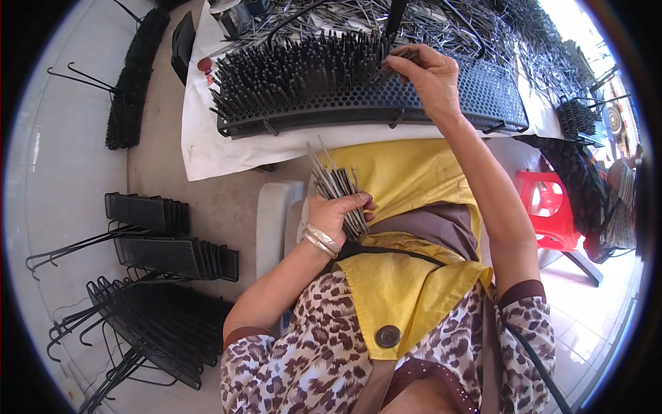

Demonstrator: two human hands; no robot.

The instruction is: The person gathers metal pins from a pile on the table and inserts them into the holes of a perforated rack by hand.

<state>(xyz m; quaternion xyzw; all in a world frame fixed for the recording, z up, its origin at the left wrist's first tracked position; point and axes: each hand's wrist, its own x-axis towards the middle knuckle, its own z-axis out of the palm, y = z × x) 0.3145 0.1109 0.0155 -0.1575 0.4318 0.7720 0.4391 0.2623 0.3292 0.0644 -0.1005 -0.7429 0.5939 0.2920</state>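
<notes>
A bundle of thin grey metal rods (338,183) is wrapped in my left hand (338,210), which is closed around it in front of my yellow apron (400,165). My right hand (431,76) pinches a few short dark rods at the edge of the filled part of a long black perforated rack (469,90). Many dark rods (296,76) stand upright in the rack's holes on the left and middle. Toward the right the holes are bare. My fingers partly hide the rods they grip.
Loose metal rods (331,17) lie heaped on the table behind the rack. Stacked black perforated racks with hooked handles (158,324) stand on the floor at the left. A red plastic stool (548,210) and another person (624,200) holding rods are at the right.
</notes>
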